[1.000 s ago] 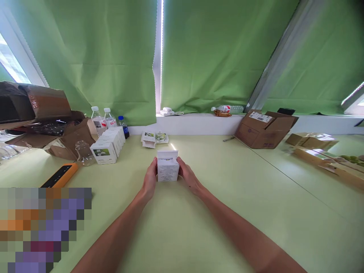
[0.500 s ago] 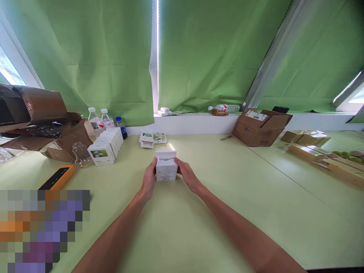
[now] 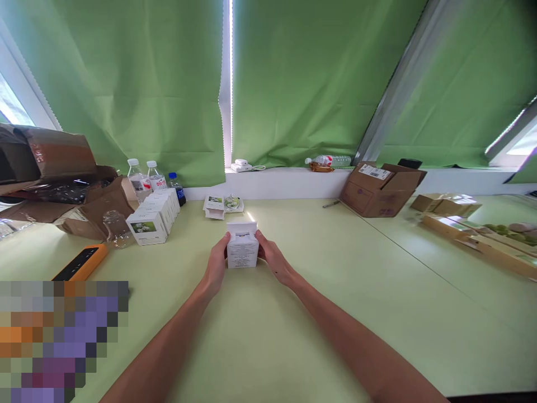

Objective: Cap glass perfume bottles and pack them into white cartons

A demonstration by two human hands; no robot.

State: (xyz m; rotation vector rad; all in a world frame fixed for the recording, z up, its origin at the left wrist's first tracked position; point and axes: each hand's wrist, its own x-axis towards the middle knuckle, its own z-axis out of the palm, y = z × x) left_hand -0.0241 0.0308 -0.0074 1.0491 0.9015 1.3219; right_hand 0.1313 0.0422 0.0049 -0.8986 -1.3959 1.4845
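Observation:
A small white carton [image 3: 242,255] with fine print on its near face stands upright on the pale green table, in the middle of the head view. Its top flap is raised at the back, and what lies inside is too small to make out. My left hand [image 3: 217,259] is closed against the carton's left side, thumb near the top edge. On the opposite side my right hand [image 3: 273,259] grips it the same way. Fingers behind the carton are partly hidden. Just beyond it lie another white carton [image 3: 215,206] and a clear packet [image 3: 233,203].
At left stand a row of white cartons [image 3: 147,228], several bottles [image 3: 156,178], an opened cardboard box [image 3: 90,210] and an orange-and-black object [image 3: 84,263]. A brown box [image 3: 373,190] sits back right, with a long shallow tray [image 3: 461,235] beyond. The near-left corner is pixelated.
The whole view has shifted slightly, so things appear a little further left. Both hands keep their hold on the carton, whose flap stays raised.

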